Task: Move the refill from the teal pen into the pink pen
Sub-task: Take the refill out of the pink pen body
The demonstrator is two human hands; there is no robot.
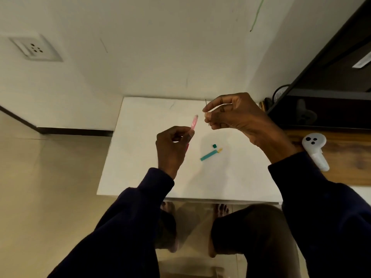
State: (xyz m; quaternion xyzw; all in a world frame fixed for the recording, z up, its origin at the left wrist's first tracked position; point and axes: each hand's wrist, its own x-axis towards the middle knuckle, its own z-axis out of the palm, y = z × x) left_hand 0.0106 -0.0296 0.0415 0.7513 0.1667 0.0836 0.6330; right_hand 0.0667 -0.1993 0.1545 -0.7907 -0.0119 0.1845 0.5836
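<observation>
Where the white surface (152, 177) meets the pale wall, a small rectangular top is seen, its near edge ending above a glossy tiled floor (50, 197) in which bare feet and knees are mirrored. A dark skirting strip (74, 131) runs along the foot of the wall at the left, and a white socket plate (36, 48) is set into the wall higher up. To the right, a wooden desk (341, 157) adjoins the surface, with a dark cabinet (329, 81) above it; a white controller (315, 152) is laid on the wood.

The pink pen (194, 122) is held upright-tilted in the left hand (172, 147), pinched by thumb and fingers at its lower end, its open top pointed up and slightly right. The thin dark refill (206, 103) is gripped in the right hand (232, 113) between thumb and fingertips, held nearly vertical just beside the pink pen but apart from it, both raised above the surface. Both arms are covered by dark sleeves (321, 197).

On the surface, between and below the hands, the teal pen (208, 155) barrel is left lying at a slant. A small yellow tip piece (220, 150) is seen just at its upper end, and a small teal cap (214, 145) rests just beside that.
</observation>
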